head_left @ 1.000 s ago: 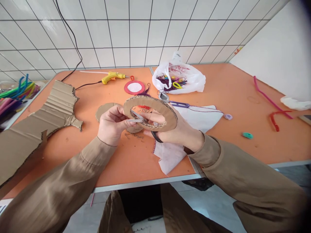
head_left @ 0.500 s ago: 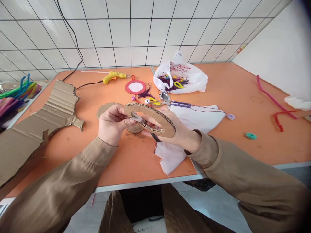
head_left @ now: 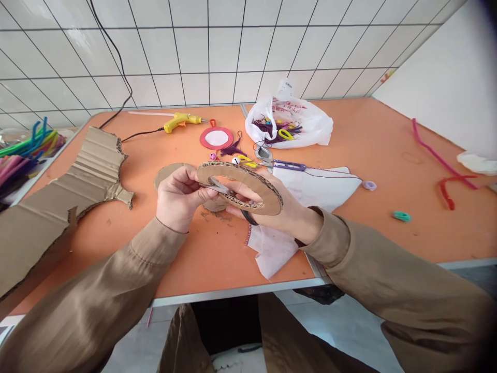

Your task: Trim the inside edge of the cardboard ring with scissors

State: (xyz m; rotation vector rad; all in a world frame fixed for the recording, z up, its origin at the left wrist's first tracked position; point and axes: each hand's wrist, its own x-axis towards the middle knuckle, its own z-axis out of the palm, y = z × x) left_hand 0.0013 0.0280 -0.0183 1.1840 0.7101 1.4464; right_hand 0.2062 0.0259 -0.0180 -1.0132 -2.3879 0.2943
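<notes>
A flat cardboard ring (head_left: pixel 248 177) is held above the table, its corrugated edges showing. My left hand (head_left: pixel 176 197) pinches the ring's left side between thumb and fingers. Behind the ring, my right hand (head_left: pixel 289 212) is closed around scissors (head_left: pixel 249 217) with a black handle. Their blades lie at the left part of the ring's inner edge, pointing toward my left thumb. The ring hides part of the right fingers. Beneath the hands lie a round cardboard piece (head_left: pixel 215 206) and dark scraps; another cardboard disc (head_left: pixel 165 172) is partly behind my left hand.
Behind are a yellow glue gun (head_left: pixel 180 123), a red-rimmed disc (head_left: pixel 216 138), a purple tassel (head_left: pixel 232 151) and a white plastic bag (head_left: pixel 310 124). Purple-handled snips (head_left: pixel 289 166) lie on white cloth (head_left: pixel 314 186). Torn cardboard (head_left: pixel 66 202) covers the left; pipe cleaners (head_left: pixel 442 155) lie right.
The scissor blades have shifted slightly at the ring's inner edge, and the ring has tilted a little. Both hands keep nearly the same place.
</notes>
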